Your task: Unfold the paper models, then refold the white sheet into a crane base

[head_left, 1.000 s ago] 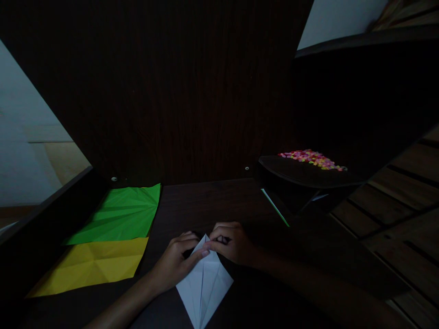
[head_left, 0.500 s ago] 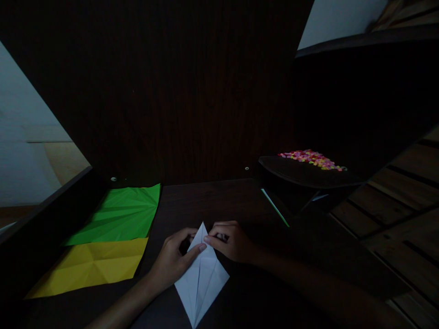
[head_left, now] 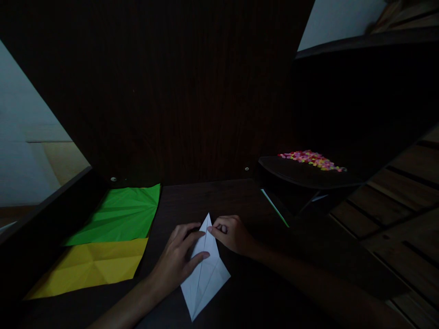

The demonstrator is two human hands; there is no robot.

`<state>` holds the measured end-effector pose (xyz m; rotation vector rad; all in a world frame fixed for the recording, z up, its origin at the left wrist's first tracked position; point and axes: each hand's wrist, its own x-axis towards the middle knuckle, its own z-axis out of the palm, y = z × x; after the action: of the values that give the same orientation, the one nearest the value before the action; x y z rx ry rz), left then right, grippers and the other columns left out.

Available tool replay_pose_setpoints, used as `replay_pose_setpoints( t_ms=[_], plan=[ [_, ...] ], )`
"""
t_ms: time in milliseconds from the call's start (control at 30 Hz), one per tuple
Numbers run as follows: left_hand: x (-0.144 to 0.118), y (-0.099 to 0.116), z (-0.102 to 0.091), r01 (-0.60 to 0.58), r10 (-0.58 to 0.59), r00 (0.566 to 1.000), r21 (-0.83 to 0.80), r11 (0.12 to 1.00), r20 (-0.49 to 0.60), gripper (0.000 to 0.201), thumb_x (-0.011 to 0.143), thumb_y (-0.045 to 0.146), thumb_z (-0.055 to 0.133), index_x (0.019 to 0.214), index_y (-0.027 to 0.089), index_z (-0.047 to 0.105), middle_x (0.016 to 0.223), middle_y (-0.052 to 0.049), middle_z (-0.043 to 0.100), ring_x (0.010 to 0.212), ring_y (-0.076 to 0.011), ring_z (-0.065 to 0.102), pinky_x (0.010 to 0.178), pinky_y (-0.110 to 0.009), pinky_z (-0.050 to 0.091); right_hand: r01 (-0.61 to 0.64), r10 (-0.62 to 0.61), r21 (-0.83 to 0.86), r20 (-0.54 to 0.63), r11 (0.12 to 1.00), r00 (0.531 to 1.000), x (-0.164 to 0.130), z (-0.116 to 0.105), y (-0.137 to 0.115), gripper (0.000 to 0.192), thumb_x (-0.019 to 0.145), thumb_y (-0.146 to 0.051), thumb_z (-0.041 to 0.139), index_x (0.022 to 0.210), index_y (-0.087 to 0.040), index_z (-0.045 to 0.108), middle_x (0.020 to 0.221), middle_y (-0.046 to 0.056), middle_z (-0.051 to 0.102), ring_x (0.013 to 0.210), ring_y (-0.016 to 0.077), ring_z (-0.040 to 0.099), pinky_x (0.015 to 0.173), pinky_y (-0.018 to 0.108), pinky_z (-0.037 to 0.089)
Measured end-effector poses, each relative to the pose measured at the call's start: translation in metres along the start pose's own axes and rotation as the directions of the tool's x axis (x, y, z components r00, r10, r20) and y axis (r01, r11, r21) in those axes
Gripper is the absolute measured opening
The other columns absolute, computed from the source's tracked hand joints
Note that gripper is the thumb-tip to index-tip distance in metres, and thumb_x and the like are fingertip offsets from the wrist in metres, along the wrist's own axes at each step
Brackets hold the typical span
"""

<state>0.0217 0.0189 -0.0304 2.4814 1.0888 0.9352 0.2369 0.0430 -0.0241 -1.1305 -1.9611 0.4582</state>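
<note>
- the white folded paper (head_left: 205, 274), a kite-like shape, lies flat on the dark desk (head_left: 212, 198) close to the near edge, its sharp tip pointing away.
- the left hand (head_left: 180, 258) lies over the paper's left flap, fingers spread flat and pressing; it grips nothing.
- the right hand (head_left: 232, 234) pinches the paper's right edge just beside the tip, fingertips closed narrow on it.
- to crease well, i judge the flat hand should pin the sheet while the pinching fingers line the edge to the centre crease.
- left of the paper, well apart, lie a green sheet (head_left: 120, 214) and a yellow sheet (head_left: 92, 265), touching.
- right of the paper, a dark tray (head_left: 302, 176) of coloured beads (head_left: 312, 159) and a thin green stick (head_left: 274, 207); nothing blocks the hands.
</note>
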Motion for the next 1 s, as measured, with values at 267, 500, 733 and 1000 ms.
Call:
replay_pose_setpoints(
  t_ms=[267, 500, 733, 1000],
  plan=[
    [-0.001, 0.000, 0.000, -0.088, 0.081, 0.989, 0.054, 0.995, 0.126, 0.036, 0.092, 0.035, 0.061, 0.126, 0.023, 0.062, 0.131, -0.011, 0.062, 0.117, -0.0291, 0.060, 0.098, -0.048, 0.050, 0.006, -0.004, -0.087, 0.025, 0.996, 1.000, 0.001, 0.000, 0.007, 0.018, 0.080, -0.016, 0.070, 0.063, -0.017, 0.064, 0.059, -0.003, 0.059, 0.052, 0.0102, 0.052, 0.054, 0.023, 0.038],
    [0.000, -0.001, -0.001, -0.101, 0.097, 0.980, 0.014, 0.995, 0.175, 0.038, 0.093, 0.034, 0.060, 0.129, 0.021, 0.061, 0.132, -0.011, 0.063, 0.122, -0.0269, 0.059, 0.102, -0.046, 0.051, 0.015, -0.010, -0.139, 0.040, 0.990, 0.999, -0.001, -0.001, 0.009, 0.007, 0.078, -0.016, 0.073, 0.072, -0.018, 0.071, 0.064, -0.001, 0.061, 0.056, 0.0113, 0.056, 0.055, 0.023, 0.039],
    [0.001, 0.001, -0.006, -0.116, 0.118, 0.965, -0.020, 0.993, 0.232, 0.044, 0.094, 0.034, 0.059, 0.135, 0.022, 0.056, 0.137, -0.010, 0.059, 0.128, -0.0265, 0.053, 0.105, -0.046, 0.049, 0.034, -0.016, -0.202, 0.091, 0.979, 0.996, -0.001, -0.001, 0.010, 0.005, 0.081, -0.017, 0.072, 0.078, -0.020, 0.076, 0.063, -0.001, 0.062, 0.057, 0.0118, 0.056, 0.055, 0.024, 0.037],
    [0.000, 0.000, -0.011, -0.121, 0.136, 0.943, -0.068, 0.990, 0.304, 0.061, 0.086, 0.043, 0.068, 0.141, 0.025, 0.049, 0.144, -0.012, 0.052, 0.133, -0.0306, 0.048, 0.110, -0.055, 0.039, 0.050, -0.036, -0.197, 0.071, 0.979, 0.997, -0.001, 0.000, 0.009, 0.012, 0.081, -0.017, 0.069, 0.070, -0.018, 0.072, 0.060, -0.002, 0.058, 0.054, 0.0112, 0.053, 0.054, 0.024, 0.036]
  ],
)
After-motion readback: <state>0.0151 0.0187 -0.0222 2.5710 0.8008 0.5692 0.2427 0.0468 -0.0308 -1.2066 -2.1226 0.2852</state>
